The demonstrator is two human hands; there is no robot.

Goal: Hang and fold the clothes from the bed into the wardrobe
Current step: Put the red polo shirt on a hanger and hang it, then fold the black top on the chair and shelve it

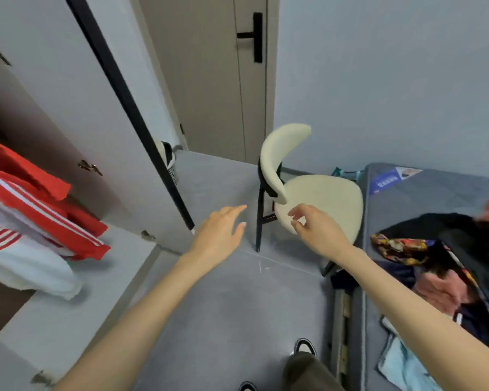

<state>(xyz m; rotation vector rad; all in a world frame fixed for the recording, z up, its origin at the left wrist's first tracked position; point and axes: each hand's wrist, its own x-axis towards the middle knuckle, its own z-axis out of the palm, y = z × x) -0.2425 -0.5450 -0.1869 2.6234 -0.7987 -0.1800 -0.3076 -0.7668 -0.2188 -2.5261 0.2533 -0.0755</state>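
Both my hands reach out over the grey floor and hold nothing. My left hand [220, 232] has its fingers straight. My right hand [314, 228] has loosely curled fingers in front of the chair seat. A pile of clothes [446, 258] lies on the bed [429, 193] at the right: a black garment, a colourful patterned one, a pink one and a light blue one. In the open wardrobe [26, 131] at the left hangs a red and white striped garment [31, 221].
A cream chair [319, 198] with black legs stands between the bed and the wardrobe door [102, 88], straight ahead of my hands. A closed room door [223, 80] is behind it. My shoes [304, 347] show at the bottom on the grey floor.
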